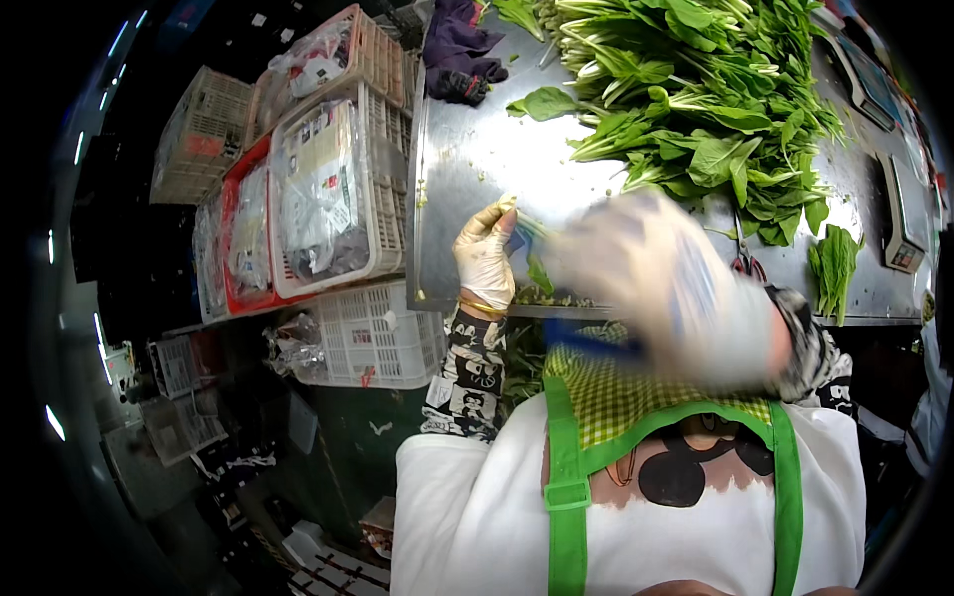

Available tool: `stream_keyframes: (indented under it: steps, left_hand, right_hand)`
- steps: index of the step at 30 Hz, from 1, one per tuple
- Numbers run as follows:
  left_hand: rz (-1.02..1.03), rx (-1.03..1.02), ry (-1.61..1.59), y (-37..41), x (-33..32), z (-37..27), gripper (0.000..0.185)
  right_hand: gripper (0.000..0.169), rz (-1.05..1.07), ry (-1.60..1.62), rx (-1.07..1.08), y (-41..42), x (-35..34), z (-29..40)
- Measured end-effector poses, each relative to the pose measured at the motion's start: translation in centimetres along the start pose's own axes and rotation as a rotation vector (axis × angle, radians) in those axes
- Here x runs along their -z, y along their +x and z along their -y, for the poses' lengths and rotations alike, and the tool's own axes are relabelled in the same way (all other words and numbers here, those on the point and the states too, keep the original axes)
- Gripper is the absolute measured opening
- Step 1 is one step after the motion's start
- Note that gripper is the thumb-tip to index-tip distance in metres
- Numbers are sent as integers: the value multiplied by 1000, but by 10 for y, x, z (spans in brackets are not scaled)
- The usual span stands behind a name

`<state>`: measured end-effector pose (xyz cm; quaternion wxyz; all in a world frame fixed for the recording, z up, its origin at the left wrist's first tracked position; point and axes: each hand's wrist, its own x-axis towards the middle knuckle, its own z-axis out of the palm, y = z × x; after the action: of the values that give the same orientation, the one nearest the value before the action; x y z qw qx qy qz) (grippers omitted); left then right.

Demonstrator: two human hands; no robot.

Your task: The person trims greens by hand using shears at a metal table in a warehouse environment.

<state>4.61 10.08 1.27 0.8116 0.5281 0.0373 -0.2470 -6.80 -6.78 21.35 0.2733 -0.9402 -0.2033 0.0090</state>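
My left hand (484,257), in a whitish thin glove, pinches the pale stem of a leafy green (531,226) just over the metal table. The stem runs towards my right hand (663,287), which is also gloved and strongly blurred by motion. The right hand's fingers cannot be made out, so whether it holds anything is unclear. A loose green leaf (538,274) shows between the hands. Behind them lies a large heap of leafy greens (693,112), pale stems mostly to the left. Scissors with red handles (747,266) lie just beyond my right hand, partly hidden.
The steel table (462,156) ends at a raised left rim. Dark purple cloth (462,45) lies at its far left corner. Plastic crates (384,179) holding bagged items stand left. Two scale-like devices (905,212) and a small bunch of greens (835,268) sit right.
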Motion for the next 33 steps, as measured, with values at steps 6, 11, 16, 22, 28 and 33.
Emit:
stream_keyframes:
  steps: [6, 11, 16, 22, 28, 33]
  left_hand:
    - [93, -97, 97, -6, -27, 7, 30]
    - [119, -38, 234, -8, -14, 7, 23]
    - [140, 2, 291, -4, -8, 6, 19]
    - [171, 32, 296, -5, -17, -1, 18]
    - [230, 26, 482, -2, 1, -4, 16]
    - [375, -439, 1791, 0, 9, -18, 13]
  right_hand:
    - [64, -181, 618, -606, -6, -134, -112]
    - [40, -50, 629, -665, -2, -150, -117]
    - [39, 47, 784, -750, -4, -139, -117]
    - [51, -69, 918, -594, -3, -159, -111]
    - [36, 178, 466, -709, 4, -130, -100]
    - [36, 369, -346, -498, 11, -145, -128]
